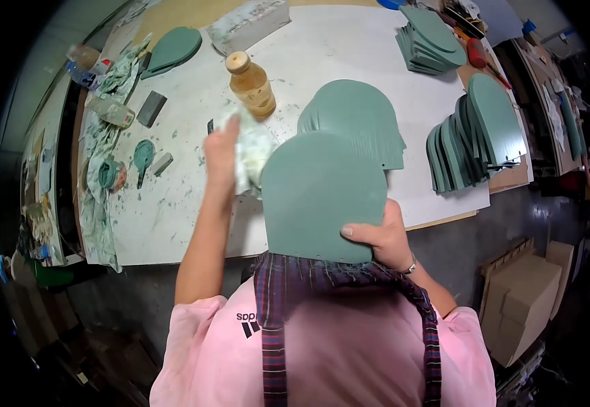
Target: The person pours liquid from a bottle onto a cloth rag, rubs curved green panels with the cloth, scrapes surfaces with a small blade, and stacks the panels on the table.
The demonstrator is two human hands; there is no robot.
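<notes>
My right hand (pixel 388 237) grips a green rounded-top panel (pixel 325 193) at its lower right, thumb lying on the face. The panel is tilted up in front of my apron, its straight edge toward me. My left hand (pixel 221 152), somewhat blurred, is closed on a white rag (pixel 255 149) with green stains, to the left of the panel. Just beyond the rag stands a capped bottle (pixel 253 88) of brownish liquid. Behind the held panel lies a fanned stack of similar green panels (pixel 356 115), partly covered by it.
More green panels stand in a stack (pixel 474 139) at the right and another pile (pixel 430 44) farther back. A green panel (pixel 175 49) lies back left. On the left are a grey block (pixel 151 108), a green-coated tool (pixel 143 159) and a small container (pixel 109 174). A red mallet (pixel 476 53) lies back right.
</notes>
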